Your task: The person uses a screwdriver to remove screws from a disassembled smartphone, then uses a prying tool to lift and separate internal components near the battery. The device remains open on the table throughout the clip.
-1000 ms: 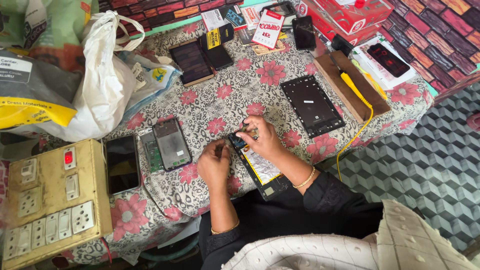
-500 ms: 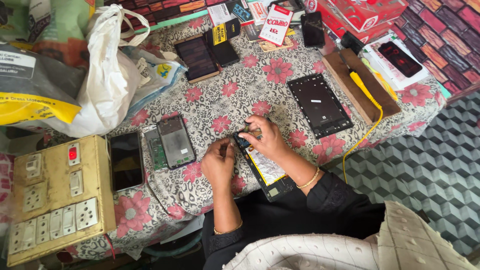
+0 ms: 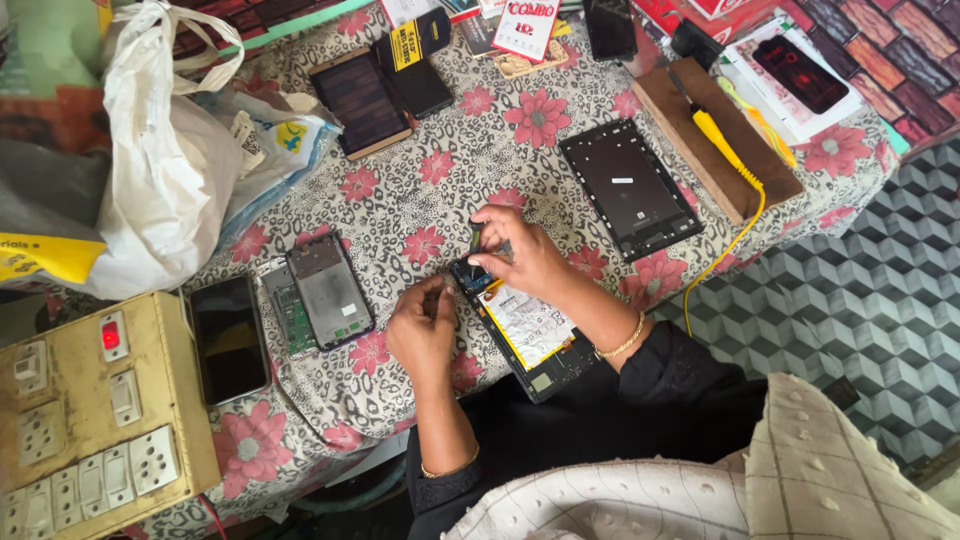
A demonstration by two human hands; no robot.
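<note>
An opened phone (image 3: pixel 528 332) lies face down on the flower-print tablecloth (image 3: pixel 420 200), its white battery and dark circuit board showing. My right hand (image 3: pixel 525 258) rests over the phone's top end and pinches a small dark part (image 3: pixel 476 238) between thumb and fingers. Just left of the phone, my left hand (image 3: pixel 422 328) is curled with its fingertips closed on a small thin tool (image 3: pixel 438 300). The two hands are a few centimetres apart.
A second stripped phone frame (image 3: pixel 331 290) and green board (image 3: pixel 291 312) lie to the left, beside a black phone (image 3: pixel 228 338) and a yellowed switchboard (image 3: pixel 85 400). A white plastic bag (image 3: pixel 160 170), a black tablet frame (image 3: pixel 628 188) and a wooden block with a yellow-handled tool (image 3: pixel 716 128) lie further off.
The view has shifted down and left a little. Both hands stay at the opened phone; my right hand's fingers have lifted slightly at its top end.
</note>
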